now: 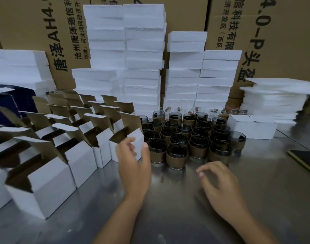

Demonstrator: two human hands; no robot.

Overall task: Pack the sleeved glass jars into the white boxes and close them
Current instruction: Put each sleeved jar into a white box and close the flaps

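Dozens of sleeved glass jars (186, 134) stand packed together on the steel desk (168, 199), dark glass above brown sleeves, just right of the rows of open white boxes (80, 155) with their flaps up. My left hand (133, 164) grips the nearest open box (139, 136) at the right end of the front row, fingers on its front and thumb round its right corner. That box stands just beside the front jars. My right hand (219, 184) hangs over the bare desk in front of the jars, fingers loosely curled, holding nothing.

Behind everything stand brown cartons (282, 41) with black print turned sideways. On the left one I read "AH4.0", "唐泽" and part of an address, "河北河间经济开发区". On the right one I read "4.0-P头盔" and "科技有限". Both lines are cut off by the frame or by the stacks of closed white boxes (143, 59) in front.

Behind the jars some clear glasses (200, 110) are too blurred to count. A dark blue box (19, 101) on the left is half hidden by flaps. At the right edge a dark flat slab with a yellowish rim (303, 159) is cut off, near a blurred pile of white sheets (273, 99).
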